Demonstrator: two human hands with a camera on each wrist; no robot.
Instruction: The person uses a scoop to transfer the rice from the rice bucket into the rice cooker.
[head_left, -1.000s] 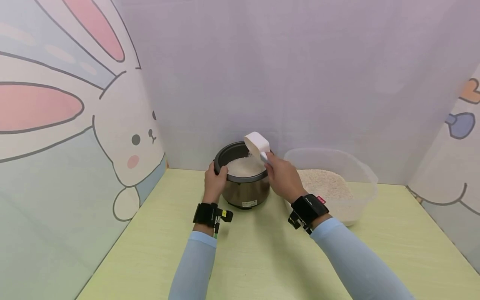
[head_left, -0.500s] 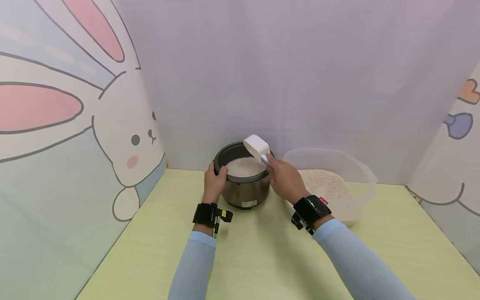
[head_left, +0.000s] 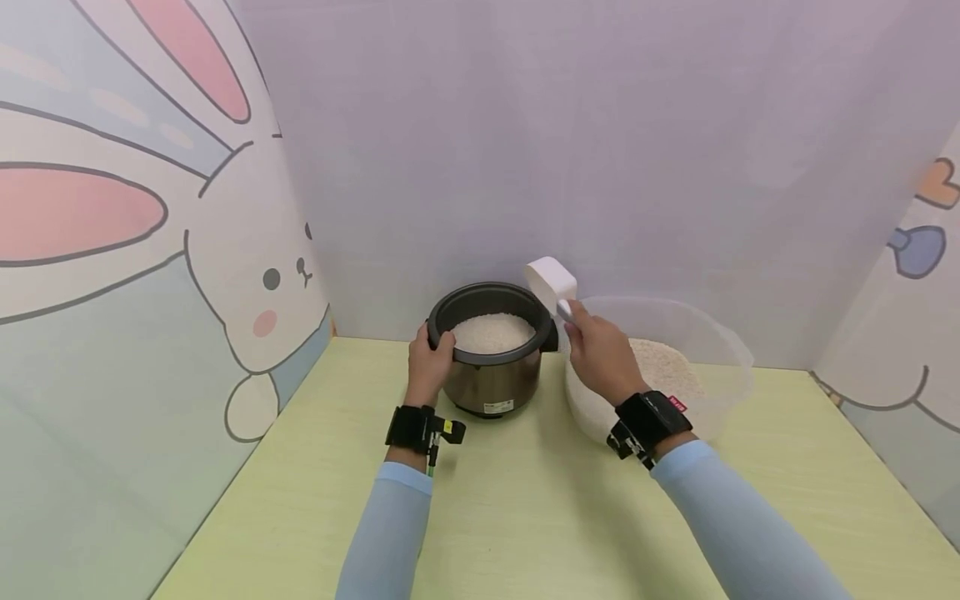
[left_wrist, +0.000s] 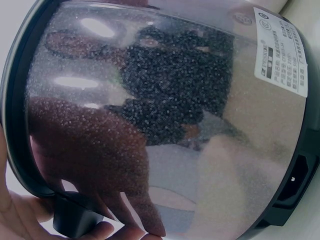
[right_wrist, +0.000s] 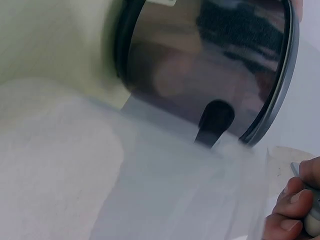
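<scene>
Head view: your left hand (head_left: 429,360) grips the rice cooker (head_left: 491,350) rim; your right hand (head_left: 600,354) pinches the white scoop (head_left: 551,279) above the rice tub (head_left: 667,367).

Around us we see a pale green tabletop (head_left: 525,517), a cartoon rabbit wall panel (head_left: 247,283), and a lilac backdrop (head_left: 562,125).

A round metal rice cooker pot (head_left: 491,358) with a dark rim stands upright at the centre of the head view, holding white rice. Just right of it, a white plastic scoop (head_left: 551,280) is held tilted above the near rim of a clear rice-filled tub (head_left: 720,350).
</scene>
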